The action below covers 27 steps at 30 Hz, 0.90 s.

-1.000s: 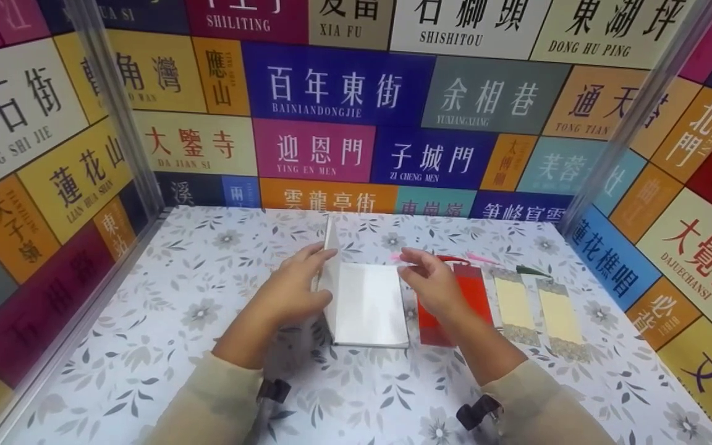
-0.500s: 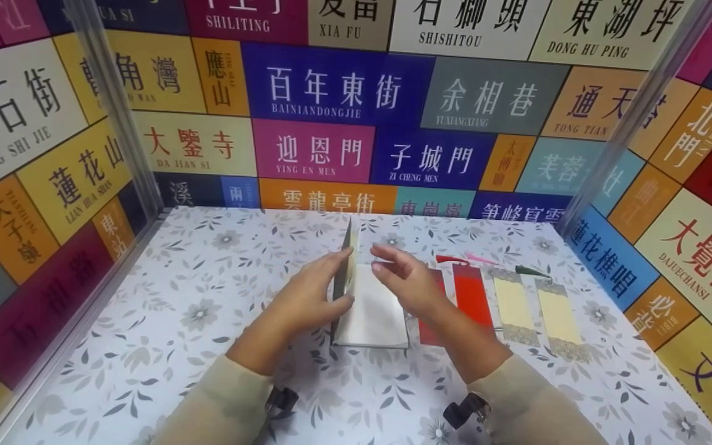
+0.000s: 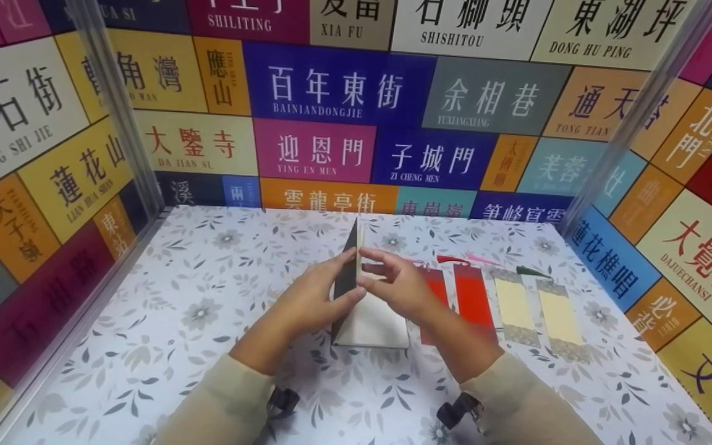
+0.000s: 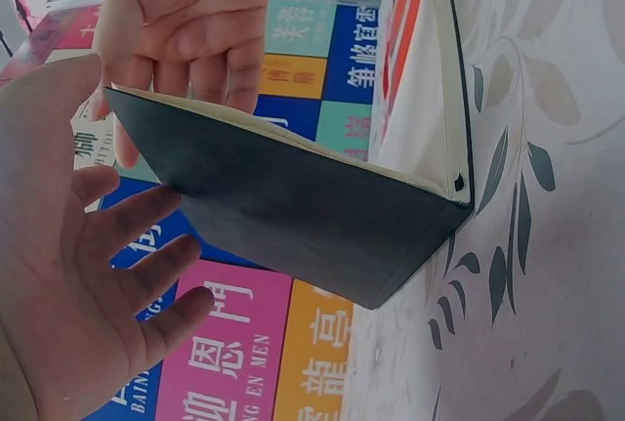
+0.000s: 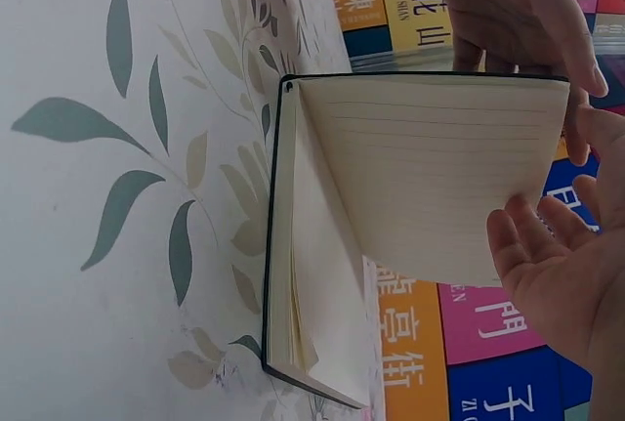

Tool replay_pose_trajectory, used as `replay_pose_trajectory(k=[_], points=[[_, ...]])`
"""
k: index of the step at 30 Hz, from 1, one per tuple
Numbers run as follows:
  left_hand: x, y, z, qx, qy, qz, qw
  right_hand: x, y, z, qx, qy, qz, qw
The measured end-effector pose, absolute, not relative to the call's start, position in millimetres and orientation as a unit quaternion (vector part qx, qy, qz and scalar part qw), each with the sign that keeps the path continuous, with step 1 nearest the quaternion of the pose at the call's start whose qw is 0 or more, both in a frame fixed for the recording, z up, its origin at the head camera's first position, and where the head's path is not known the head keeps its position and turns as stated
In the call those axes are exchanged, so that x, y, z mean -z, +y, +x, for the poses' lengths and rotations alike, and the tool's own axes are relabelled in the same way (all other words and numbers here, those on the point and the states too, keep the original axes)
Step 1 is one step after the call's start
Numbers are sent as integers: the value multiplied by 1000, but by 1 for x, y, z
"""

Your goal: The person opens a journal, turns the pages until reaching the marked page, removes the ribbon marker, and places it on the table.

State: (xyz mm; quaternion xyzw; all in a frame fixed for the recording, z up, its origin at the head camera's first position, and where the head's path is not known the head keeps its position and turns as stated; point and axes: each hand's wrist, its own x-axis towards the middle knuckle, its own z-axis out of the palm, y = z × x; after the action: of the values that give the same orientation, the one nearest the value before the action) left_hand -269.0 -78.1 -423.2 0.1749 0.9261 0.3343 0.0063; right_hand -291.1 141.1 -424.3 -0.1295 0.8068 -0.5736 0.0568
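A dark-covered notebook (image 3: 377,324) lies open on the table, its front cover (image 4: 283,206) and some lined pages (image 5: 439,147) standing nearly upright. From the left, my left hand (image 3: 316,293) touches the outside of that cover with extended fingers, its thumb by the free edge. My right hand (image 3: 405,287) is on the inner side, its loosely bent fingertips against the lined page in the right wrist view. The two hands face each other across the raised cover. Blank-looking pages lie flat on the right half, partly hidden by my right hand.
Right of the notebook lie two red tasselled bookmarks (image 3: 473,303), one partly covered by my right arm. Beyond them are two cream bookmarks (image 3: 517,306) with grey patterned ends and a green tassel (image 3: 532,271). Panels of colourful signs (image 3: 337,83) enclose the flower-patterned table (image 3: 164,334).
The raised cover has swung rightward, from leaning left to nearly upright, showing its dark outside. My left hand moved right with it; my right hand moved left to the page.
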Motion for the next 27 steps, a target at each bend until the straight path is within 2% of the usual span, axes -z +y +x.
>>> replay_pose_trajectory(k=[9, 15, 19, 27], points=[[429, -78, -271, -333, 919, 209, -2, 427, 145, -294, 566, 809, -153, 44], [432, -79, -276, -345, 917, 199, 1, 428, 155, -292, 552, 824, -122, 42], [435, -80, -280, -348, 918, 189, 5, 432, 165, -292, 539, 831, -134, 30], [448, -80, -283, -286, 939, 192, -1, 444, 182, -289, 507, 856, -98, 30]])
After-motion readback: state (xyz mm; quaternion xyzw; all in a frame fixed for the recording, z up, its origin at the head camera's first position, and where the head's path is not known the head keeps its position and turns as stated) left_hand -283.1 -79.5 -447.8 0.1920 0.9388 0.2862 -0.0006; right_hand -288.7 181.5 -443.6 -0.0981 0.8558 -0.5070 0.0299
